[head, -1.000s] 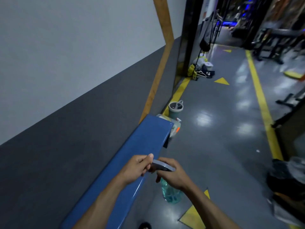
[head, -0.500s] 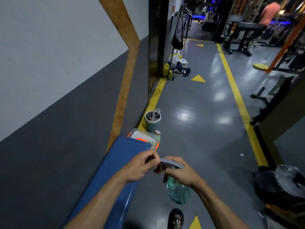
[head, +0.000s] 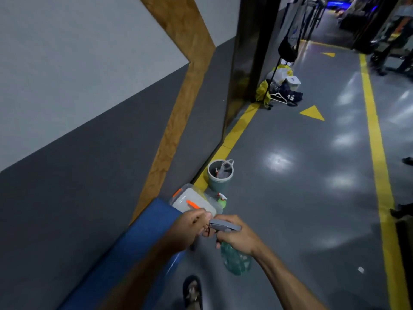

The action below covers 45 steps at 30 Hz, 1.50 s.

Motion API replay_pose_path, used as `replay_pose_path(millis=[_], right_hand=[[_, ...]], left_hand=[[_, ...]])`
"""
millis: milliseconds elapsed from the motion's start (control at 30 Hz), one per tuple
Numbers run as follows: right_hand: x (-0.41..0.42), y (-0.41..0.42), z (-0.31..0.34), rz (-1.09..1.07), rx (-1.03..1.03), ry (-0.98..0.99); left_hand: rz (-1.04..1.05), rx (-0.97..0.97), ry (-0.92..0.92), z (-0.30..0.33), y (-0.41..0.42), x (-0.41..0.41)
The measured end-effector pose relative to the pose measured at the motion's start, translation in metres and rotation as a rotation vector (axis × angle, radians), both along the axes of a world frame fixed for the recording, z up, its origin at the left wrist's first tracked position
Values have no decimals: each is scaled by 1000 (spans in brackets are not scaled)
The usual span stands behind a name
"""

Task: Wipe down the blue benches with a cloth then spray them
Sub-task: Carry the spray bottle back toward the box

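A sandalled foot (head: 192, 291) stands on the grey floor (head: 290, 209) just right of the blue bench (head: 125, 260), which runs along the wall. Above the bench's far end, the right hand (head: 237, 237) grips the neck of a spray bottle (head: 234, 258), fingers curled under its grey trigger head. The left hand (head: 190, 227) pinches at the bottle's nozzle. Just beyond the bench end sits a clear lidded box (head: 194, 203) with orange clips, then a small green sprayer (head: 222, 201) and a grey bucket (head: 220, 175).
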State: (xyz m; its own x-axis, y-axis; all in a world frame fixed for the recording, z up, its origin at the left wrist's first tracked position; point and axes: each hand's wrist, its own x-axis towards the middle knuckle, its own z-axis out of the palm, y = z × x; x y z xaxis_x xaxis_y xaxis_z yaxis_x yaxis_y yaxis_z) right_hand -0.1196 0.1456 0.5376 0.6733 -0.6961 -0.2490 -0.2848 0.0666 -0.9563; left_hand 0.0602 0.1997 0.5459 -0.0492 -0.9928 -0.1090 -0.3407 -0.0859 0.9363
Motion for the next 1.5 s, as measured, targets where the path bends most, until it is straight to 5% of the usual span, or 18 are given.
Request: replay_pose_path(millis=[167, 567, 933, 1233, 1500], right_hand=[[22, -106, -33, 44, 43, 51], [60, -294, -127, 352, -211, 315], [92, -419, -342, 452, -160, 497], [146, -470, -527, 674, -354, 506], [206, -481, -616, 746, -599, 690]], left_hand=[[54, -59, -37, -36, -91, 15], [372, 339, 157, -133, -231, 39], [1028, 583, 318, -282, -249, 22], [1181, 623, 372, -429, -262, 21], [1191, 664, 368, -496, -261, 14]])
